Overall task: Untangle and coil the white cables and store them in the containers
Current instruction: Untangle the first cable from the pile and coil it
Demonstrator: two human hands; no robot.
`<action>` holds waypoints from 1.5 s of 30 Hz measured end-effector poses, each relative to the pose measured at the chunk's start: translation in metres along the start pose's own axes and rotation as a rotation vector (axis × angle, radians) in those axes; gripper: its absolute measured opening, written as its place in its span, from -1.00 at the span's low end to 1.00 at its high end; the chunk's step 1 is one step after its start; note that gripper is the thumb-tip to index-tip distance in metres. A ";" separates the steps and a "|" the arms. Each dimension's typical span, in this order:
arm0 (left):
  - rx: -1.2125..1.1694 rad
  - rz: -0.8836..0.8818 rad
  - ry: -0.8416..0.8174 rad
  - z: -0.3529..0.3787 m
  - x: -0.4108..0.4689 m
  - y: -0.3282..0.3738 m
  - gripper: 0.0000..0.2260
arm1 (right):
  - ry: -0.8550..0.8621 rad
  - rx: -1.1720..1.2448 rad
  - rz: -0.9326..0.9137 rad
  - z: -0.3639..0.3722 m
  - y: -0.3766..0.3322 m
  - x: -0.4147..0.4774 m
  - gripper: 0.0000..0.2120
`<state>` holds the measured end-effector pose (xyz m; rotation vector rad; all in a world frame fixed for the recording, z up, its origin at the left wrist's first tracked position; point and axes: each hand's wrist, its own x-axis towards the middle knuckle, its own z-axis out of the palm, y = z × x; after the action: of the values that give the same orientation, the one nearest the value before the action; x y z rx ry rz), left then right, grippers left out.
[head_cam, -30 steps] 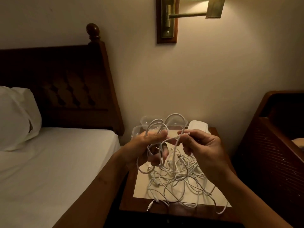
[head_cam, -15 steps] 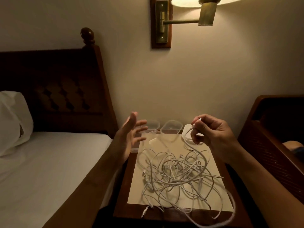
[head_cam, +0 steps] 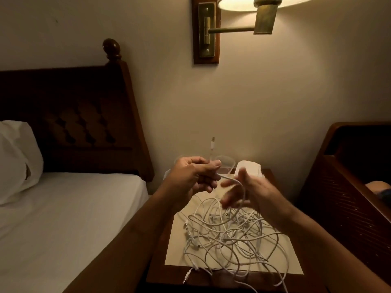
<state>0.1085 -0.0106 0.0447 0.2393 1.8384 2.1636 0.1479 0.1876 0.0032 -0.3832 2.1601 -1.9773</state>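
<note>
A tangle of white cables (head_cam: pixel 228 233) lies on a pale sheet (head_cam: pixel 175 250) on the nightstand. My left hand (head_cam: pixel 190 178) grips one white cable (head_cam: pixel 231 180) near its end, and the plug (head_cam: pixel 212 144) sticks up above my fingers. From that grip the cable arcs right and drops across my right hand (head_cam: pixel 251 192). My right hand is blurred, its fingers spread and touching the cable just above the pile. Clear containers (head_cam: pixel 227 163) and a white box (head_cam: pixel 250 168) stand behind my hands, partly hidden.
The dark wooden nightstand (head_cam: pixel 160 278) stands between a white bed (head_cam: pixel 63 218) on the left and a wooden bed frame (head_cam: pixel 342 197) on the right. A cable plug (head_cam: pixel 187 275) and loops hang over the front edge. A wall lamp (head_cam: pixel 264 15) hangs overhead.
My left hand, open half a second ago, now grips the cable end that my right hand was pinching. My right hand has let go, spread its fingers and dropped toward the pile.
</note>
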 end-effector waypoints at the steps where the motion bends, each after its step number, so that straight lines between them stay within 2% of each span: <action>1: -0.023 -0.017 0.035 -0.001 0.000 0.000 -0.82 | -0.041 0.036 0.002 0.005 0.003 -0.008 -0.46; 3: 0.011 -0.069 0.084 -0.007 -0.002 0.000 -0.79 | 0.002 0.105 -0.027 0.008 0.007 -0.017 -0.61; 5: 0.288 -0.049 0.144 -0.016 -0.002 -0.005 -0.70 | 0.112 0.060 -0.063 0.003 0.009 -0.017 -0.73; 7: 0.806 0.169 0.332 -0.024 -0.001 -0.016 -0.61 | 0.135 -0.031 -0.098 -0.002 0.007 -0.014 -0.74; 8: 0.961 0.343 0.445 -0.025 -0.003 -0.020 -0.61 | 0.122 -0.099 -0.118 -0.005 0.006 -0.012 -0.74; 9: 1.000 0.520 0.509 -0.022 -0.006 -0.023 -0.63 | 0.102 -0.173 -0.135 -0.007 0.003 -0.011 -0.74; 11: 0.949 0.743 0.470 -0.013 -0.010 -0.025 -0.68 | 0.041 -0.273 -0.143 -0.009 -0.003 -0.006 -0.74; 12: 0.876 0.758 0.391 -0.007 -0.010 -0.028 -0.71 | 0.011 -0.302 -0.143 -0.009 -0.005 -0.003 -0.74; 13: 0.756 0.702 0.290 -0.001 -0.010 -0.032 -0.74 | -0.008 -0.331 -0.149 -0.009 -0.008 0.000 -0.74; 15: 0.372 0.463 0.090 0.010 -0.009 -0.038 -0.76 | 0.007 -0.409 -0.196 -0.008 -0.012 0.006 -0.77; 16: 0.187 0.343 0.029 0.015 -0.008 -0.042 -0.76 | 0.034 -0.463 -0.246 -0.007 -0.012 0.009 -0.79; 18: -0.009 0.160 -0.011 0.019 -0.007 -0.046 -0.77 | 0.117 -0.543 -0.352 -0.007 -0.013 0.013 -0.89; 19: -0.059 0.092 -0.025 0.019 -0.007 -0.046 -0.74 | 0.164 -0.563 -0.392 -0.007 -0.013 0.014 -0.97; 22: -0.125 -0.136 -0.177 0.013 -0.002 -0.040 -0.53 | 0.302 -0.631 -0.508 -0.009 -0.013 0.017 -0.72; 24: -0.120 -0.262 -0.343 0.008 -0.001 -0.034 -0.37 | 0.339 -0.590 -0.569 -0.009 -0.012 0.019 -0.69; 26: -0.085 -0.310 -0.493 0.005 0.000 -0.030 -0.29 | 0.414 -0.495 -0.544 -0.007 -0.009 0.020 -0.67; 28: -0.072 -0.294 -0.604 0.003 -0.002 -0.026 -0.32 | 0.469 -0.368 -0.489 -0.003 -0.007 0.019 -0.70; 31: -0.221 -0.225 -0.737 0.002 -0.007 -0.024 -0.53 | 0.406 -0.135 -0.401 0.006 -0.005 0.017 -0.83; 33: -0.346 -0.170 -0.769 0.006 -0.010 -0.026 -0.62 | 0.319 0.042 -0.304 0.017 -0.001 0.014 -0.87; 35: -0.449 -0.116 -0.744 0.008 -0.010 -0.030 -0.64 | 0.251 0.256 -0.172 0.031 0.006 0.008 -0.85; 36: -0.478 -0.088 -0.729 0.009 -0.010 -0.032 -0.62 | 0.247 0.289 -0.127 0.037 0.010 0.004 -0.85; 40: -0.484 -0.049 -0.637 0.003 -0.003 -0.039 -0.60 | 0.260 0.179 0.029 0.051 0.026 -0.007 -0.78; 45: -0.397 -0.040 -0.536 -0.006 0.007 -0.051 -0.59 | 0.137 -0.053 0.056 0.066 0.027 -0.020 -0.82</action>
<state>0.1054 -0.0066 -0.0065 0.6129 1.0948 2.1108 0.1852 0.1335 -0.0309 -0.1978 2.2830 -1.9729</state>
